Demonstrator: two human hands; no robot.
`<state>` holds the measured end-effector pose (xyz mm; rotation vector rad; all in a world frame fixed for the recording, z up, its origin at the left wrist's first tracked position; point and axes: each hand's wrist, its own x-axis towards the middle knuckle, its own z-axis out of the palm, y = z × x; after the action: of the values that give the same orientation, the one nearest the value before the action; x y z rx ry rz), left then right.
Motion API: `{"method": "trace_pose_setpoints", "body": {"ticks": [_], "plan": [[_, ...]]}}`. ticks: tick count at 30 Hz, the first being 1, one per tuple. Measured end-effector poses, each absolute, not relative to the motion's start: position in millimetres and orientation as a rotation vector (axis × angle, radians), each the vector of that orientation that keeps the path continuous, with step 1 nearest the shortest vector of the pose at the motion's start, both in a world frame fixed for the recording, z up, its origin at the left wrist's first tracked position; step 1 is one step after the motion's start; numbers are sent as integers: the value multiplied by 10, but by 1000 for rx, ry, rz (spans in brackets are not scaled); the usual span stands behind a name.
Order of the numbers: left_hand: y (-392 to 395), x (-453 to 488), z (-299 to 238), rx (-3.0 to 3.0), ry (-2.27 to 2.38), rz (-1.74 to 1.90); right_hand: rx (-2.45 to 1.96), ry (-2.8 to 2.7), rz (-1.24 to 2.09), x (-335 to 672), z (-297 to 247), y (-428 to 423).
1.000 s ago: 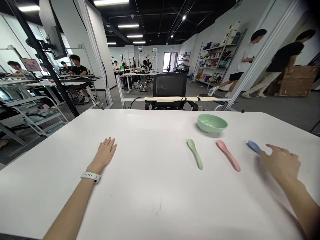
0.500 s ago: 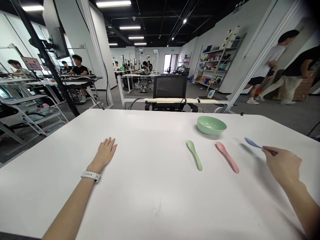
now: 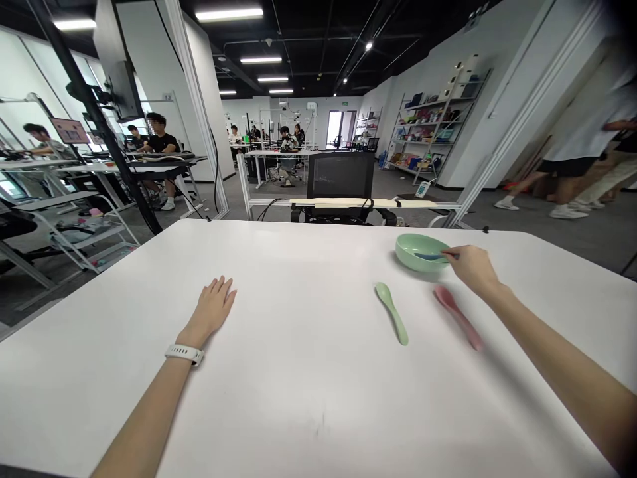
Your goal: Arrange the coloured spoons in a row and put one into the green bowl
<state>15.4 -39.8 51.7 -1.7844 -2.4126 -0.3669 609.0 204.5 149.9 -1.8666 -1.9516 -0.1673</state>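
Note:
My right hand (image 3: 474, 267) is closed on the handle of a blue spoon (image 3: 428, 256), whose bowl end is inside the green bowl (image 3: 423, 264) at the back right of the table. I cannot tell whether the spoon touches the bowl's bottom. Nearer to me lies a pink spoon (image 3: 458, 317), partly in the shadow of my right forearm. To its left is a light green spoon (image 3: 392, 313). My left hand (image 3: 212, 309) rests flat on the tabletop at the left, fingers stretched out, holding nothing.
The white table (image 3: 298, 372) fills the foreground. Beyond its far edge stand a black mesh chair (image 3: 340, 176) and a metal frame rail. Shelves (image 3: 432, 129) line the wall at the back right. Several people sit at desks farther off, and others walk at the far right.
My right hand has carried the blue spoon left and away from me, from right of the pink spoon into the green bowl. My left hand stays in place. People at the right have moved.

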Motion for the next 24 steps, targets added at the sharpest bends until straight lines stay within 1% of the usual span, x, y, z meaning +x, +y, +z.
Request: {"method": "trace_pose_setpoints", "body": {"ticks": [3, 7, 14, 17, 22, 24], "plan": [[-399, 161, 516, -1789, -2418, -368, -2001, -2044, -130, 6002, 1464, 2092], [-401, 157, 519, -1794, -2419, -375, -2045, -2052, -155, 5957, 1449, 2059], [-404, 148, 515, -1800, -2425, -385, -1743, -1803, -275, 6355, 1317, 1682], [-399, 157, 505, -1791, -2442, -391, -1737, -1784, -211, 6683, 1101, 1482], [-397, 167, 490, -1781, -2450, -394, -1870, -1902, 20, 7110, 588, 1292], [-399, 168, 490, -1778, -2448, -389, -1895, -1976, -38, 7191, 432, 1278]]}}
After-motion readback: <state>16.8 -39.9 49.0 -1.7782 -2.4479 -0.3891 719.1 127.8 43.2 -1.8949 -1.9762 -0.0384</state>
